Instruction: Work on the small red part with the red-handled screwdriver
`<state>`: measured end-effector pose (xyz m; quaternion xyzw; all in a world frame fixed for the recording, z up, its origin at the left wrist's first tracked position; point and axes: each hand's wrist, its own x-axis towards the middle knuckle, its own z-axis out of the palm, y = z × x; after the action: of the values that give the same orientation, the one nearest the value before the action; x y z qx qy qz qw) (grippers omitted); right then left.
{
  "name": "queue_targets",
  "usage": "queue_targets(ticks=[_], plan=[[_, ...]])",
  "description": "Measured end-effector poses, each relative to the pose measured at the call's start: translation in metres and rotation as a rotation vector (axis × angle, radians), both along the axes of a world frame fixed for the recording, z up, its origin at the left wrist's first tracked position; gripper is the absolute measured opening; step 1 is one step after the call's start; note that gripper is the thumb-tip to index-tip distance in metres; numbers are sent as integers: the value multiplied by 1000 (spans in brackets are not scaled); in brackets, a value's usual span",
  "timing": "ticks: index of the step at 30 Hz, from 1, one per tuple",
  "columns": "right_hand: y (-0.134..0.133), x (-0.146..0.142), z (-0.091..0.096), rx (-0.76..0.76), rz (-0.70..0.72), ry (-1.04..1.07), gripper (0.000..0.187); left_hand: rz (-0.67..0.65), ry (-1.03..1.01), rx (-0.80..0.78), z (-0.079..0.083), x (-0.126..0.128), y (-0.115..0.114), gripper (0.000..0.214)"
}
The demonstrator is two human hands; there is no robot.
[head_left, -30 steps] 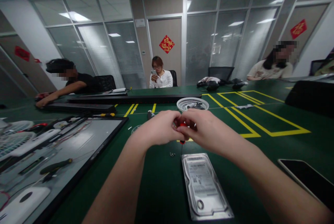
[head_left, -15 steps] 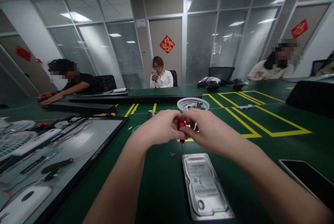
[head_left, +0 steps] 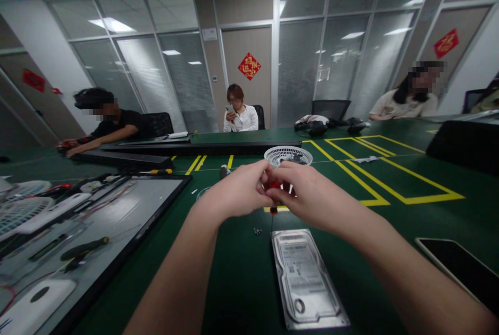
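Both my hands meet above the green table and close on a small red-handled screwdriver point(head_left: 273, 187). My left hand point(head_left: 237, 192) pinches its handle from the left and my right hand point(head_left: 302, 192) grips it from the right. The thin shaft points down toward the top edge of a silver hard drive point(head_left: 306, 279), which lies flat just in front of me. A few tiny screws point(head_left: 257, 231) lie on the table to the left of the drive.
A white fan grille point(head_left: 287, 156) sits behind my hands. A black-framed tray point(head_left: 163, 205) with tools and white parts fills the left. A dark phone point(head_left: 460, 267) lies at the right. Three other people sit at the far side of the table.
My hands shifted only slightly on the screwdriver, fingers adjusting their grip. The person at the far left has drawn an arm in a little.
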<state>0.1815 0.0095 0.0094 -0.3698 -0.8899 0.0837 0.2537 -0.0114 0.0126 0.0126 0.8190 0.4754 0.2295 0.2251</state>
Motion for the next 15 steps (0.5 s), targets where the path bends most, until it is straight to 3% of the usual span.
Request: queue_targets(ticks=[6, 10, 15], plan=[[-1, 2, 0, -16, 99, 37, 28, 17, 33, -20, 8, 0, -9, 25], [0, 0, 0, -10, 49, 22, 17, 11, 17, -44, 2, 1, -2, 37], [-2, -2, 3, -22, 20, 21, 15, 13, 58, -3, -2, 0, 3, 31]])
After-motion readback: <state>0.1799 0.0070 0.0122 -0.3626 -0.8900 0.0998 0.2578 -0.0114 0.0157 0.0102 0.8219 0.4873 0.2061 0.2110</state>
